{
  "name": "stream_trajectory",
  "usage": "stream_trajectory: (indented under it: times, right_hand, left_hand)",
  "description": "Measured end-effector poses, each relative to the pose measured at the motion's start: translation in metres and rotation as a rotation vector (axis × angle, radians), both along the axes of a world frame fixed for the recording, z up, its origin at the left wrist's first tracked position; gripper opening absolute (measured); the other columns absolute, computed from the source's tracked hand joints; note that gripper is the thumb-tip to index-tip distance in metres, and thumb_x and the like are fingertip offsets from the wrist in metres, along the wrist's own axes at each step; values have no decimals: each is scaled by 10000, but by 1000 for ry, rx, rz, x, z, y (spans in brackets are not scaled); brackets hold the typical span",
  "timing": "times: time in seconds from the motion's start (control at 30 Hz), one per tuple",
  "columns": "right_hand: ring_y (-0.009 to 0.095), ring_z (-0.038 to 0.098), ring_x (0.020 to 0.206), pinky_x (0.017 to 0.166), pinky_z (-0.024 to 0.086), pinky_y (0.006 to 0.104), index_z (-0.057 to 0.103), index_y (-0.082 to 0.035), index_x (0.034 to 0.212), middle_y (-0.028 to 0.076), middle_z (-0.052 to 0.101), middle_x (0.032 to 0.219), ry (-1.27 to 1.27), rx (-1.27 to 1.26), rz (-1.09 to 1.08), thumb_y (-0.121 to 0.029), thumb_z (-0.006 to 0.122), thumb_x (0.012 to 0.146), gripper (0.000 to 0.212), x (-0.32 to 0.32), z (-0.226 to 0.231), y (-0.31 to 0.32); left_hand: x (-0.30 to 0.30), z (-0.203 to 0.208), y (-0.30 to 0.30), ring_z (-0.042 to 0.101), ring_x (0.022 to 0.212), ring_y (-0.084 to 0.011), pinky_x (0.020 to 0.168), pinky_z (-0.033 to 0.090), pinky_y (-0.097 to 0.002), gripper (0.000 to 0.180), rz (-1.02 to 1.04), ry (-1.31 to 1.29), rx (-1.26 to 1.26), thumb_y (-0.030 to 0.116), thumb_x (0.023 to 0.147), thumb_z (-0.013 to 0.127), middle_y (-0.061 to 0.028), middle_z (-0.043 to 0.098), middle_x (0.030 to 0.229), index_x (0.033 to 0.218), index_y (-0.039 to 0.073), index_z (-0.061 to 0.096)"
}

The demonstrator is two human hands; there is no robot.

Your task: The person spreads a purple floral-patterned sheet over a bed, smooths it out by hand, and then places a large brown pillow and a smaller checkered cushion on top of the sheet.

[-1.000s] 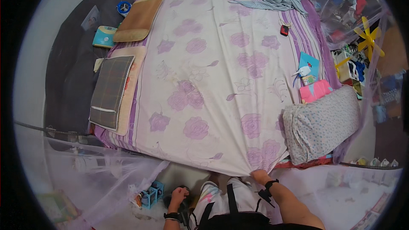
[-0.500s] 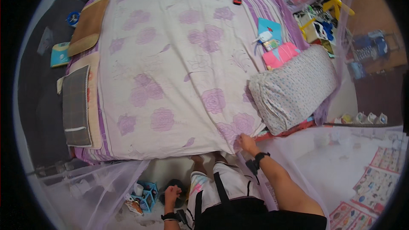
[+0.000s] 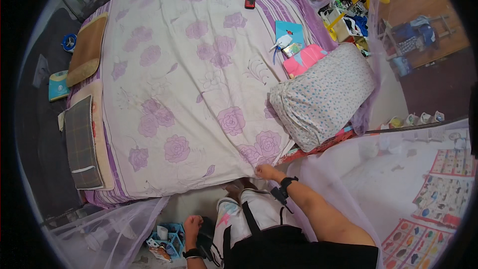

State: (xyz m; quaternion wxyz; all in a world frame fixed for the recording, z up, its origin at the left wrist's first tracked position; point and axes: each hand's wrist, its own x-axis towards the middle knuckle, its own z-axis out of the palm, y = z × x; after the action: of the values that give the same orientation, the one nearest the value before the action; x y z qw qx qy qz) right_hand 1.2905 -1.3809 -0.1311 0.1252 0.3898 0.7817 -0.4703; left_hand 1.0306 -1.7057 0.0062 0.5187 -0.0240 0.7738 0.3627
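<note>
A white bedsheet with purple flowers covers the bed in front of me, with long creases running toward its near right part. My right hand is closed on the sheet's near edge, left of the patterned pillow or folded quilt. Red fabric shows under the sheet beside that bundle. Low on the left, my left hand hangs with curled fingers and nothing visible in it. It is close to a dark round bin and a blue basket on the floor.
Sheer purple netting hangs at both near sides. Along the left lie a brown mat-like pillow and a grey plaid one. A pink cloth item, a blue book and a small red-black device rest on the bed.
The whole view has shifted, so the bed appears farther left. My right hand stays closed on the sheet and sits slightly nearer me relative to the printed flowers. My left hand remains low and curled.
</note>
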Motion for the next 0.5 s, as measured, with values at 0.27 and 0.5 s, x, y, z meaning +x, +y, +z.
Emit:
stream_trajectory:
  times: [0.27,0.5]
  right_hand:
    - [236,619,693,573,491,356,546,-46,954,114,640,815,-257,-613,558,-287,555,753,315,130,-38,-39]
    - [276,604,830,709,506,377,378,-77,1238,155,550,1080,-762,-1293,-213,-274,439,868,424,169,228,-66]
  left_hand:
    - [-27,-59,-2,519,593,-125,541,415,-240,137,-315,-10,120,181,832,499,-35,556,715,760,66,520]
    - [-30,-77,-47,557,626,-122,512,417,-244,139,93,-17,184,202,827,498,-52,581,717,793,70,524]
